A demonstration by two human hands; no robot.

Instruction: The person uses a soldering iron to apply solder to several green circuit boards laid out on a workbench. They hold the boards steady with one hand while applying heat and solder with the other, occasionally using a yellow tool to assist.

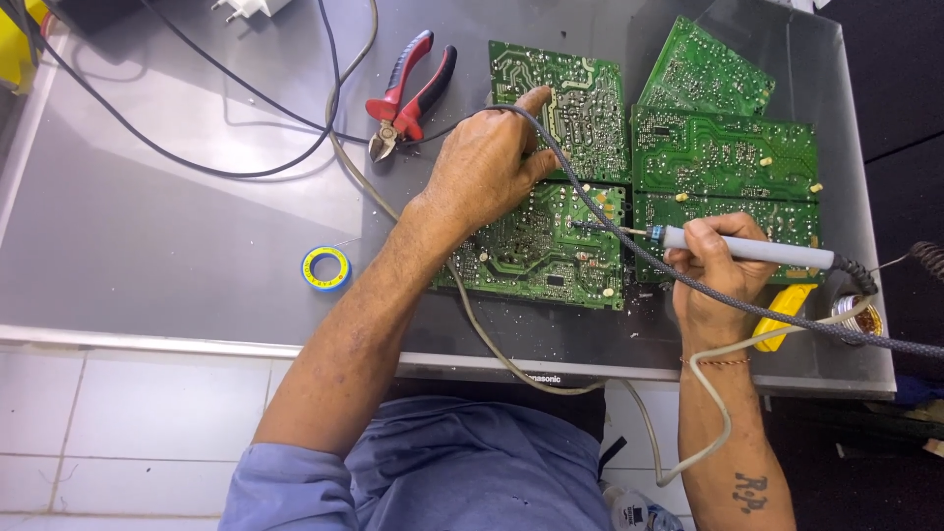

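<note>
My left hand [487, 167] presses flat on a green circuit board [541, 251] lying solder side up on a grey panel [177, 226], with its index finger stretched onto a second board [580, 98] behind. My right hand [718, 270] grips a grey soldering iron [747, 249] like a pen. The iron's thin tip [590, 226] touches the near board just right of my left hand. A braided black cable [629, 246] runs under my left hand and across the board to the right.
Several more green boards [723, 152] lie at the back right. Red-handled cutters [403, 98] rest behind my left hand. A small blue-and-yellow solder spool [325, 268] sits to the left. A yellow tool [782, 313] and brass tip cleaner [854, 315] are at the right edge. Black wires [197, 157] cross the panel.
</note>
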